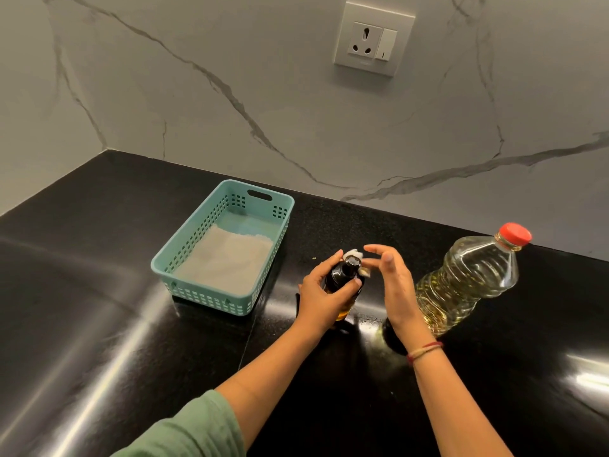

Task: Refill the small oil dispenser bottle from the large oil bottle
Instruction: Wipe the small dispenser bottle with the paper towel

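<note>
Right now my left grip is wrapped round the small oil dispenser bottle, thumb on the near side, fingers on the far side. The bottle is dark w/ a black top, a bit of amber oil shows low down, and it sits abt mid-bench, between the basket and the large oil bottle. My right grip is released: fingers spread and loosely bent just beside the dispenser's top, grasping nothing I can make out. A white scrap sits at that top; can't tell if a fingertip touches it, too blurred. The large bottle stands upright on the black bench just right of my right wrist, red cap on, pale yellow oil inside. Thread bracelet on that wrist. To the left, apart from the bottles, a teal plastic basket w/ a pale liner lying flat in it. Marble wall behind w/ a socket & switch plate.
</note>
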Demonstrator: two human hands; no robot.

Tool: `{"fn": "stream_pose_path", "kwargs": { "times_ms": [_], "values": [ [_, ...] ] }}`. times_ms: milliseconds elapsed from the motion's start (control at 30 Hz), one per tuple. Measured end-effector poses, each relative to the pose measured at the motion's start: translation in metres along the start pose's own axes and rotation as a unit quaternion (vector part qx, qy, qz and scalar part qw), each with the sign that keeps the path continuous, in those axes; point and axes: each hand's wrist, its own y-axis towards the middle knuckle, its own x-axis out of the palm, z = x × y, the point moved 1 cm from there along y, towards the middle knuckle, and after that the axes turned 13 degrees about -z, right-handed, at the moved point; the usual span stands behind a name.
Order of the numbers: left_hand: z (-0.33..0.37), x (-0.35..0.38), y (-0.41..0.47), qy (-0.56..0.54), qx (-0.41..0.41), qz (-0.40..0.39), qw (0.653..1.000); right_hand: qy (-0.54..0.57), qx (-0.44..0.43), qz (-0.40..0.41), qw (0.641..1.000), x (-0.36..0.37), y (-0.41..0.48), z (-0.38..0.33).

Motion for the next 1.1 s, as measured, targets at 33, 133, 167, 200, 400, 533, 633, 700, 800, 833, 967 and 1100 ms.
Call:
{"fn": "stream_pose_path", "kwargs": {
  "times_ms": [33, 133, 167, 200, 400, 533, 633, 700, 800, 833, 967, 1100],
  "values": [
    [0.000, 0.000, 0.000, -0.001, -0.001, 0.000, 1.000, 0.009, 0.007, 0.008, 1.000, -0.001, -0.002, 0.002],
    [0.000, 0.001, 0.000, -0.005, 0.001, 0.004, 1.000, -0.010, 0.025, -0.008, 1.000, -0.003, 0.003, 0.003],
    [0.000, 0.001, 0.000, -0.003, 0.005, 0.005, 1.000, -0.025, 0.027, -0.021, 0.999, -0.002, 0.007, 0.001],
    [0.000, 0.001, 0.000, 0.000, 0.010, 0.003, 1.000, -0.041, 0.026, -0.034, 0.998, -0.002, 0.010, -0.001],
    [0.001, 0.003, -0.001, -0.026, 0.007, -0.007, 1.000, -0.083, 0.016, -0.087, 0.993, -0.004, 0.022, -0.005],
    [0.003, 0.002, -0.003, -0.017, 0.019, -0.030, 0.999, -0.142, 0.010, -0.105, 0.984, -0.010, 0.024, -0.009],
    [0.003, 0.001, -0.001, 0.037, 0.039, -0.027, 0.998, -0.180, -0.006, -0.121, 0.976, -0.015, 0.021, -0.012],
    [0.000, -0.001, 0.001, 0.076, 0.051, -0.011, 0.996, -0.242, -0.036, -0.115, 0.963, -0.018, 0.017, -0.012],
    [-0.003, -0.006, 0.001, 0.137, 0.072, 0.013, 0.988, -0.382, -0.096, -0.107, 0.913, -0.014, 0.008, -0.015],
    [-0.003, -0.008, 0.001, 0.151, 0.076, 0.024, 0.985, -0.397, -0.105, -0.108, 0.905, -0.012, 0.007, -0.016],
    [-0.001, -0.009, -0.004, 0.192, 0.086, 0.082, 0.974, -0.383, -0.101, -0.105, 0.912, -0.006, 0.009, -0.020],
    [0.000, -0.010, -0.005, 0.266, 0.081, 0.094, 0.956, -0.344, -0.084, -0.107, 0.929, -0.009, 0.013, -0.023]
  ]
}}
